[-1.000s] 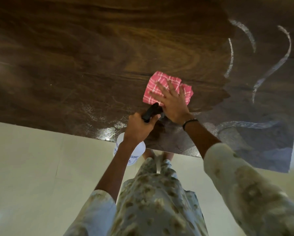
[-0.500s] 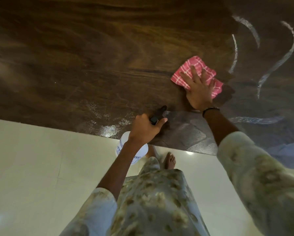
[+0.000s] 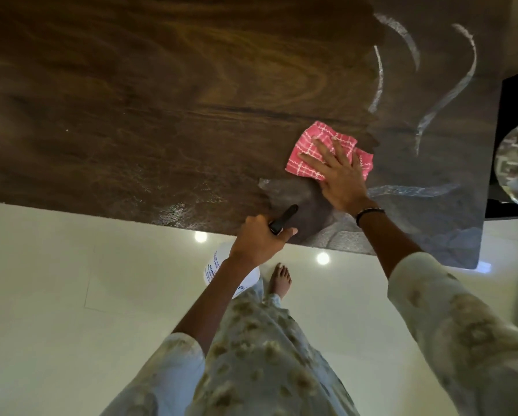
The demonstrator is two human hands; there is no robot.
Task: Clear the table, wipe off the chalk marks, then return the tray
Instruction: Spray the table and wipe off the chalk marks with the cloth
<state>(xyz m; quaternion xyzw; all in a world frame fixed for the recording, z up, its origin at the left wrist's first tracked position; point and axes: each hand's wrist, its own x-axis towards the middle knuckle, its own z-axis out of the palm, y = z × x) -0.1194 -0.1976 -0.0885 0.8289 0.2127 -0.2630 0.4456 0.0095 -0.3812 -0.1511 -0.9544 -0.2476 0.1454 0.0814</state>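
My right hand (image 3: 340, 178) lies flat on the pink checked cloth (image 3: 314, 151), its fingers (image 3: 320, 147) straight and spread, pressing the cloth onto the desk (image 3: 131, 100). The cloth is folded and sits toward the right part of the desk, near the front edge. A dark bracelet (image 3: 368, 212) goes around that wrist.

My left hand (image 3: 259, 240) has its fingers curled around the black trigger head (image 3: 284, 219) of a white spray bottle (image 3: 221, 270). The bottle body hangs below the desk edge, over the floor (image 3: 56, 280), and the nozzle points over the desk surface.

White chalk marks (image 3: 449, 91) lie on the desk to the right of the cloth: several curved strokes farther back, and one wide smeared stroke (image 3: 413, 190) just beside my right hand. The wood in front of the cloth looks wet and shiny.

At the far right edge I see part of a shiny metal tray (image 3: 515, 163) on a dark surface beside the desk. I cannot tell what it carries. One bare foot (image 3: 280, 280) stands on the pale floor.
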